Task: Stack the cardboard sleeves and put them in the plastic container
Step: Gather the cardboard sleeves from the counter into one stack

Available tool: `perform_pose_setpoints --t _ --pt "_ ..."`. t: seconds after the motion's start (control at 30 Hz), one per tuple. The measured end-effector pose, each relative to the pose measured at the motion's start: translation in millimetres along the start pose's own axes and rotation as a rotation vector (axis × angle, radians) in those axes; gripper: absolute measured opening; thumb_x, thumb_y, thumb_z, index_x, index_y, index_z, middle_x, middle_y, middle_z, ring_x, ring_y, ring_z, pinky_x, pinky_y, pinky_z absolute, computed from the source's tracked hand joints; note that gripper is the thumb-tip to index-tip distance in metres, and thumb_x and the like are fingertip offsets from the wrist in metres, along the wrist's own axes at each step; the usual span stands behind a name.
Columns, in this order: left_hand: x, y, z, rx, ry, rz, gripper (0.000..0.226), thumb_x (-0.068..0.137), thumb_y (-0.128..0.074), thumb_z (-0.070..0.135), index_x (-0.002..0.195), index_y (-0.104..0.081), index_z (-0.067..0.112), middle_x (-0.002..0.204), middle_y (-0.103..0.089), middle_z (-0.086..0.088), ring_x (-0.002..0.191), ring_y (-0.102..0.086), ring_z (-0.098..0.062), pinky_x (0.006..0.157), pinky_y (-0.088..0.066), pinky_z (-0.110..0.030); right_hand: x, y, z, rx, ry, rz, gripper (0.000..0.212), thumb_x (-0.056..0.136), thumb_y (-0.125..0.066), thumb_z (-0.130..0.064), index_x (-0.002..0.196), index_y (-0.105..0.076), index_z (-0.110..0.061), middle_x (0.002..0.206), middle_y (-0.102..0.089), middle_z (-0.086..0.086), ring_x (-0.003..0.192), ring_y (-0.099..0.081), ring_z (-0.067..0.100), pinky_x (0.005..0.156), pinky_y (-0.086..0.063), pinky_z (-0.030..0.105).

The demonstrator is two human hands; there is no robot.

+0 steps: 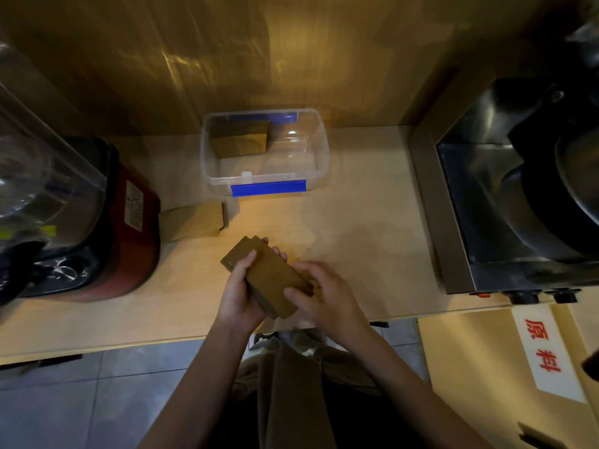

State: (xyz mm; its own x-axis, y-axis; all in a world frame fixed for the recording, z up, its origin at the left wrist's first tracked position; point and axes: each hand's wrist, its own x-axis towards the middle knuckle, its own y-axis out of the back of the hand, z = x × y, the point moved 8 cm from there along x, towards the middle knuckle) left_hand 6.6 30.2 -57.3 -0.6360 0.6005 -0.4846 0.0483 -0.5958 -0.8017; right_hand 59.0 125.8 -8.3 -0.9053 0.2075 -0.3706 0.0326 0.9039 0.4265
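I hold a stack of flat brown cardboard sleeves [270, 275] above the front of the wooden counter [356, 228]. My left hand [238, 293] grips the stack from its left side, thumb on top. My right hand [324, 294] presses on the stack's near right end. The sleeves in the stack are slightly fanned at the far end. A clear plastic container [321, 147] with blue clips stands open at the back of the counter. A stack of sleeves [241, 139] lies in the container's left part. More sleeves [194, 222] lie on the counter to the left of my hands.
A red appliance with a clear jug [97, 222] stands at the left. A steel machine [518, 189] fills the right side. A wooden wall rises behind the container. A white label with red characters [544, 348] is stuck on the lower counter at right.
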Motion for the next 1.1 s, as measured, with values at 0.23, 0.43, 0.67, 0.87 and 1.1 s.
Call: perform_pose_setpoints --t 0.23,0.43,0.67,0.87,1.1 --pt "-4 -28 11 0.023 -0.060 0.049 0.048 0.056 -0.077 0.034 0.100 -0.061 0.023 0.086 -0.070 0.000 0.083 -0.067 -0.012 0.078 -0.056 -0.029 1 -25 29 1.030 -0.553 -0.134 0.019 0.085 -0.060 -0.012 0.104 -0.058 -0.010 0.103 -0.063 0.011 0.090 -0.063 0.023 0.071 -0.057 0.030" --pt "-7 -33 15 0.219 -0.108 0.010 0.032 0.068 -0.070 0.027 0.099 -0.066 0.026 0.097 -0.071 0.001 0.099 -0.063 -0.015 0.086 -0.053 -0.034 10 -25 22 1.033 -0.467 -0.350 0.023 0.085 -0.053 -0.005 0.108 -0.057 -0.010 0.105 -0.064 0.010 0.092 -0.063 0.022 0.074 -0.058 0.030" --pt "-2 5 41 0.601 -0.175 0.043 0.092 0.046 -0.086 0.028 0.128 -0.046 0.026 0.105 -0.069 0.003 0.103 -0.062 -0.016 0.079 -0.054 -0.023 40 32 35 0.345 -0.180 -0.103 0.033 0.079 -0.065 -0.001 0.109 -0.056 -0.013 0.092 -0.061 0.002 0.088 -0.060 0.018 0.075 -0.053 0.035" --pt "17 41 25 1.139 -0.228 0.271 0.050 0.074 -0.068 0.006 0.116 -0.047 0.023 0.109 -0.058 -0.003 0.106 -0.057 -0.026 0.086 -0.053 -0.033 56 21 48 -0.011 0.023 -0.015 0.033 0.079 -0.063 -0.004 0.111 -0.058 -0.013 0.098 -0.063 0.000 0.092 -0.059 0.015 0.080 -0.047 0.024" --pt "24 32 20 1.367 -0.421 0.384 0.043 0.075 -0.069 0.013 0.114 -0.051 0.013 0.104 -0.058 0.004 0.096 -0.056 -0.016 0.075 -0.043 -0.018 58 16 72 -0.042 -0.007 0.132 0.036 0.086 -0.057 -0.007 0.121 -0.054 -0.013 0.117 -0.063 0.004 0.102 -0.055 0.007 0.081 -0.038 0.000"
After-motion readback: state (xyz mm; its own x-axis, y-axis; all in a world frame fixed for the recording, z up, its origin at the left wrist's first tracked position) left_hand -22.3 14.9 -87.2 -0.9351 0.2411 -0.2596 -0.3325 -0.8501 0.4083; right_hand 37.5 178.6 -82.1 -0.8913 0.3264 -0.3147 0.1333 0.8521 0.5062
